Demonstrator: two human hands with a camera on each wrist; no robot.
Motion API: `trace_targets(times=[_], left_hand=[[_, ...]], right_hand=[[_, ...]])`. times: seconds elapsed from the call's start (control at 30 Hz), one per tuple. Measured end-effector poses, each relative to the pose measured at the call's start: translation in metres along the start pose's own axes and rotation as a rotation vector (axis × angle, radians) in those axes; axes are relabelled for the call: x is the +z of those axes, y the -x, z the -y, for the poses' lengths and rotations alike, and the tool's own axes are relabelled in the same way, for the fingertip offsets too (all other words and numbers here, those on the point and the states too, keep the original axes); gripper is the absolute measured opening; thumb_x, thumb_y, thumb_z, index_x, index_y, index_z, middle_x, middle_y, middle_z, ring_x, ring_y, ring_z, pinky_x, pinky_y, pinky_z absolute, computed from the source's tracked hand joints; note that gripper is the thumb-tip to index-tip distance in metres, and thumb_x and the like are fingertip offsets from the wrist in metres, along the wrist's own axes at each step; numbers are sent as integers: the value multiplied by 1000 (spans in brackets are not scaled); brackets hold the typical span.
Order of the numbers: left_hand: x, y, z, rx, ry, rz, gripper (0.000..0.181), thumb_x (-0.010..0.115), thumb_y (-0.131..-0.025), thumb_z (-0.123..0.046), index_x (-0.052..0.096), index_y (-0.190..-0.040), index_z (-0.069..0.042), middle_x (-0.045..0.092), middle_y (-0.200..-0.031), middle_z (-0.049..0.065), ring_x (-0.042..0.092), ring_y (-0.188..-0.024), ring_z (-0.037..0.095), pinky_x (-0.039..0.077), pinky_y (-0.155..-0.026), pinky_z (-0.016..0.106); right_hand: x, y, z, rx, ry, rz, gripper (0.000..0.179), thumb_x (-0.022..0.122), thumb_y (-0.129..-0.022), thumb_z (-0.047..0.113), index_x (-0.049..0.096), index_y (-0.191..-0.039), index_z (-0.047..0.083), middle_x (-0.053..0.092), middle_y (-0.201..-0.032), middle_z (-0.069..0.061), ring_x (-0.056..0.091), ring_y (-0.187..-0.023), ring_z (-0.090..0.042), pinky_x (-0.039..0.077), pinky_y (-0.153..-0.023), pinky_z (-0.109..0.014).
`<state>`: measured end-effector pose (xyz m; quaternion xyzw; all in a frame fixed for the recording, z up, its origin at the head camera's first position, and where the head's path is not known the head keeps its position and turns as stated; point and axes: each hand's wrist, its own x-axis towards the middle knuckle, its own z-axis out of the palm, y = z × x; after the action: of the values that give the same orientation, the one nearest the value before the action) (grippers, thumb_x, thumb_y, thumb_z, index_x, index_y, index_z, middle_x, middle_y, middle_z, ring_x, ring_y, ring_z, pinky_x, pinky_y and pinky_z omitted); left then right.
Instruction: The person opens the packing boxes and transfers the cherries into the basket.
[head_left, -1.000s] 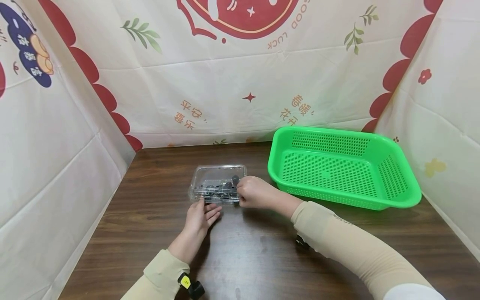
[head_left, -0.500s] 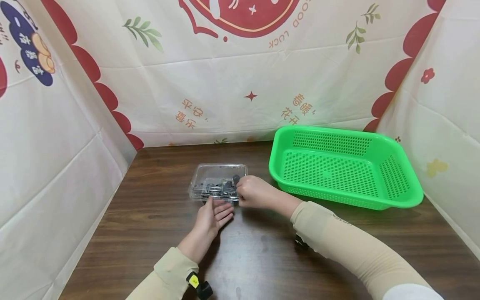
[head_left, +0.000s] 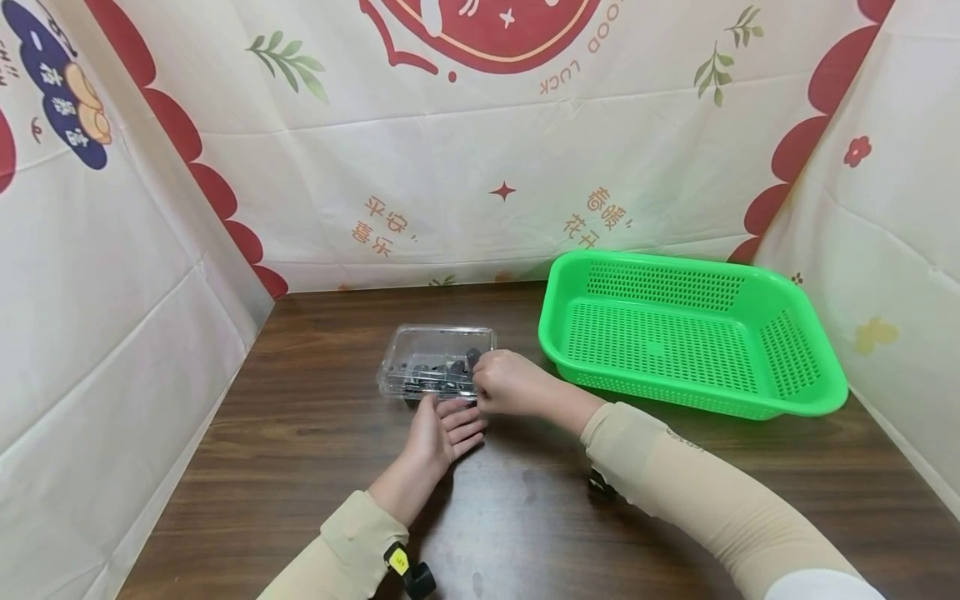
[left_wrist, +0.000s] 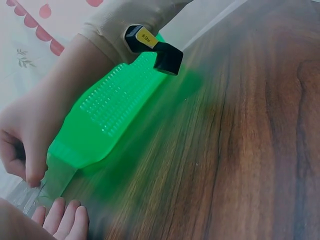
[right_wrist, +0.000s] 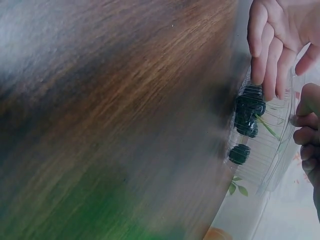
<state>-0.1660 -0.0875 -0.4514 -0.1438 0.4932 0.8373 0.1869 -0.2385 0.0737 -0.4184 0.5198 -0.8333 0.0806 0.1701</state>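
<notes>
A clear plastic clamshell box (head_left: 442, 340) with several dark, rounded, grape-like pieces (right_wrist: 250, 111) inside sits toward the back of the table. A thin green strip, perhaps a stem, shows among them in the right wrist view. My right hand (head_left: 510, 383) is curled at the box's right front corner, and its thumb and forefinger pinch the rim. My left hand (head_left: 442, 433) lies along the front side with the palm up and fingers extended. Its fingertips are close to the box's front wall; the right wrist view shows them over that side, though firm contact is unclear.
A green perforated plastic basket (head_left: 652, 396) stands to the right, behind my right forearm. The wooden table (head_left: 300, 467) is bounded at the back and sides by printed white cloth (head_left: 420, 167).
My left hand has slid to the right along the box's front side, with its fingers spreading, toward the right hand. The right hand keeps its grip at the corner; the box hardly moves.
</notes>
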Motion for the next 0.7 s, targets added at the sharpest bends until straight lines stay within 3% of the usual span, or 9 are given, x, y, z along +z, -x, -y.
trace_targets(times=[0.27,0.7], left_hand=[[8,-1,4,-21,-57,24,61,20,-105,-36,31,-145,9,44,-141,31,51,-123,43,47,-96,49],[10,-2,8,7,-46,31,56,27,-108,-34,42,-136,12,62,-124,23,59,-114,38,52,-90,45]], right_hand=[[0,0,0,4,-12,-9,23,68,-68,6,54,-53,16,47,-56,7,45,-54,-14,45,-58,-31],[-1,0,1,6,-3,-1,26,67,-69,7,51,-50,17,48,-57,6,46,-55,-15,44,-57,-32]])
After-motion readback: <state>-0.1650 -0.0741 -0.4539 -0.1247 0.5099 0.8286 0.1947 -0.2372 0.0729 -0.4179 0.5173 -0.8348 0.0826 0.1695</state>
